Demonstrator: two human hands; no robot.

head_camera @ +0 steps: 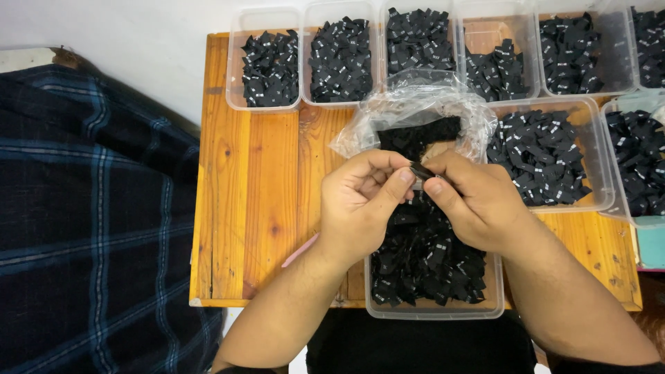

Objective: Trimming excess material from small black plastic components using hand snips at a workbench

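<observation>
both hands, left hand (360, 201) and right hand (471, 204), pinch one small black woven label (420, 170) (fingers closed on it) over the clear plastic tub (433, 310); sorting seems underway, and the next move needs a careful release.

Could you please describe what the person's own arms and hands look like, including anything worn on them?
Both forearms are bare to the frame's bottom edge, with no sleeves in view. The left hand and right hand wear no gloves, rings, watch or bands. The fingernails are short and unpainted. Dark clothing shows between the arms at the bottom edge.
</observation>
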